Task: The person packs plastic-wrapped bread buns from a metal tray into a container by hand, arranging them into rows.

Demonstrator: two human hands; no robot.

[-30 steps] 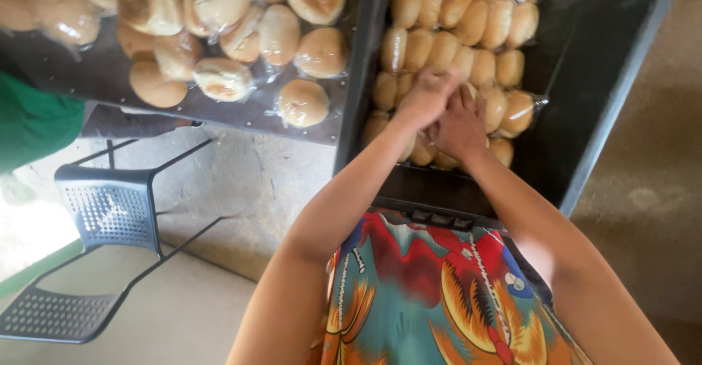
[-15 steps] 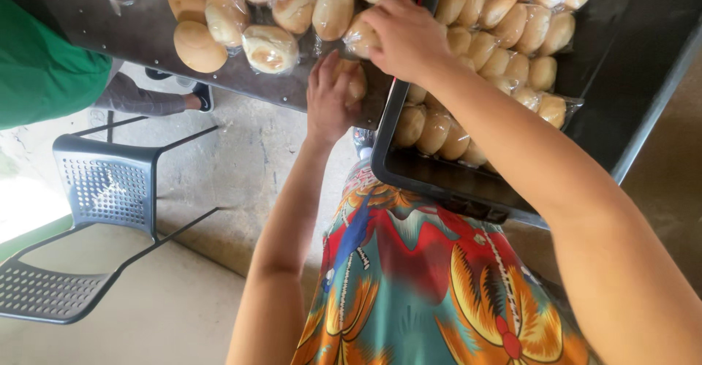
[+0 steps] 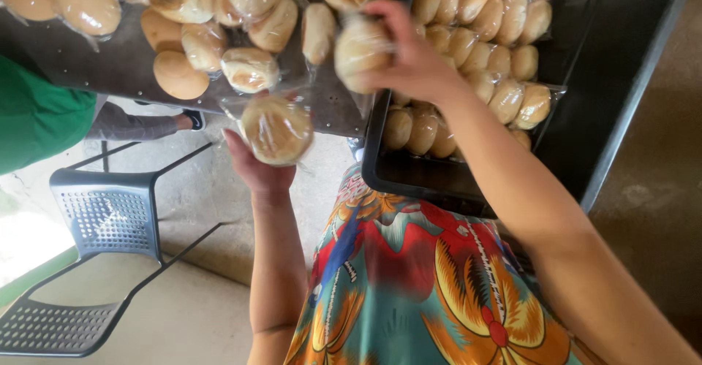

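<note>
While both hands are raised over the edge of the work surface, each one grips bread.

Left hand [image 3: 257, 166]: palm up, fingers cupped under a round bun in clear wrap [image 3: 276, 130], holding it from below.

Right hand [image 3: 409, 58]: fingers curled around a wrapped bun [image 3: 361, 52], gripping it from the side, just above the gap between the two surfaces.

Bun in left hand: sits on the palm, below and left of the right hand, just past the near edge of the dark table [image 3: 88, 65].

Bun in right hand: held up between the loose buns and the tray.

Loose wrapped buns [image 3: 250, 69]: spread on the dark table, above the left hand and left of the right hand.

Black tray [image 3: 409, 179]: under and beyond the right forearm, with rows of oblong rolls [image 3: 482, 36] packed close, touching one another.

Perforated grey chair [image 3: 110, 219]: on the floor, well left of the left arm.

Green sleeve [image 3: 36, 116]: another person's, far left of the left hand.
</note>
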